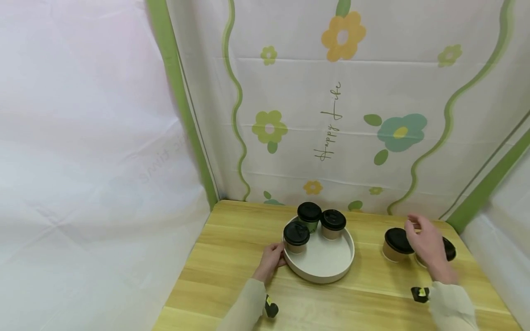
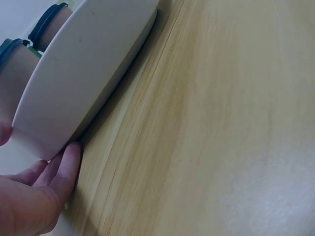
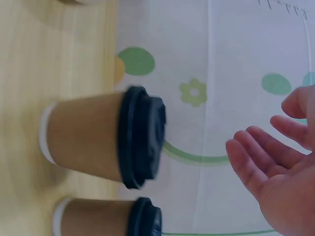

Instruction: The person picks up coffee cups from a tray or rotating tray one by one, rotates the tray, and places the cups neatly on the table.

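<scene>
A round white tray (image 1: pixel 323 262) lies on the wooden table, with its left edge gripped by my left hand (image 1: pixel 270 261). In the left wrist view, the fingertips (image 2: pixel 71 155) are low against the tray's outer wall and the thumb is by the rim. Three black-lidded paper cups stand in the tray: a front-left cup (image 1: pixel 296 235), a green cup (image 1: pixel 309 214) behind and a brown cup (image 1: pixel 333 225). My right hand (image 1: pixel 428 243) hovers beside a brown paper cup (image 3: pixel 86 137), fingers loosely bent and holding nothing. Another brown cup (image 3: pixel 93 216) is partly hidden by this hand in the head view.
The table (image 1: pixel 232 230) reaches back to a white curtain (image 1: pixel 298 92) printed with flowers. White sheeting (image 1: pixel 95 161) hangs at the left, and more (image 1: pixel 509 211) at the right. Bare wood lies between the tray and the two right-hand cups.
</scene>
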Motion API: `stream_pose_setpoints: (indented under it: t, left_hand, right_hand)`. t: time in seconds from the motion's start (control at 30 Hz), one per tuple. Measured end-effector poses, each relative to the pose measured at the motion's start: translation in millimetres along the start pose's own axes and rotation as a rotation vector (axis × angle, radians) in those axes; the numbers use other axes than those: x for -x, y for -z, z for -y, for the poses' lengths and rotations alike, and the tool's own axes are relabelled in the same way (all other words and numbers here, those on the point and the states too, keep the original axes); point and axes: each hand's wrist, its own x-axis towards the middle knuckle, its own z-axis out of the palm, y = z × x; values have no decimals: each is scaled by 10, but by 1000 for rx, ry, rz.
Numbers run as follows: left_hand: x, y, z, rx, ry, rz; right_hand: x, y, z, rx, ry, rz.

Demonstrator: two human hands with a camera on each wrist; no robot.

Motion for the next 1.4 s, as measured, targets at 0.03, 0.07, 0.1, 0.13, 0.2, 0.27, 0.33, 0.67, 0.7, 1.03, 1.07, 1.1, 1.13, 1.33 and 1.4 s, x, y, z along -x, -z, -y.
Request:
stream_pose_setpoints:
  t: [0.03,0.07,0.1,0.13,0.2,0.27,0.33,0.67,0.7,1.03,1.07,1.1,1.13,1.33,1.4]
  left_hand:
    - [-1,1,-1,1,0,1]
    - [-4,4,2,2,0,2]
    - [-7,7,4,1,-1,3]
    - [-13,11,9,2,-2,3]
    - [-10,15,7,1,-6,2]
    - [-3,15,1,-5,-6,-2]
    - [8,13,-11,-10,-9,-8]
    - [24,-12,-54,10,-5,-21]
    - [27,-16,-55,13,-2,-17]
    - [26,-22,-36,1,-4,-9]
    - [31,-24,-43,-2,-7,-9]
    - [34,-28,-44,0,-7,-7]
    - [37,-30,-47,5,-4,-7]
    - [38,-33,-37,-6,-8,-7]
    - [35,-29,-33,-12,-7,-11]
  right_hand:
    - [19,-37,2,-8,-4,-8]
    - [36,-73,3,-16,-8,-16]
    - [55,-110,8,-31,-17,-21]
    - [73,-146,15,-49,-26,-21]
    - [106,-223,24,-79,-42,-20]
    - [139,-303,45,-110,-49,-7]
    - [156,-395,56,-136,-43,12]
    - [207,-947,54,-274,-124,172]
    - [227,-995,43,-311,-150,188]
    - [362,-1327,-108,-581,-430,287]
    - [359,-1352,-118,-603,-454,299]
    - [355,-1374,-128,-629,-476,313]
    - [354,-1396,-135,-649,-496,330]
    - [359,-1477,-126,-756,-572,383]
    - [356,-1501,-117,-788,-587,377]
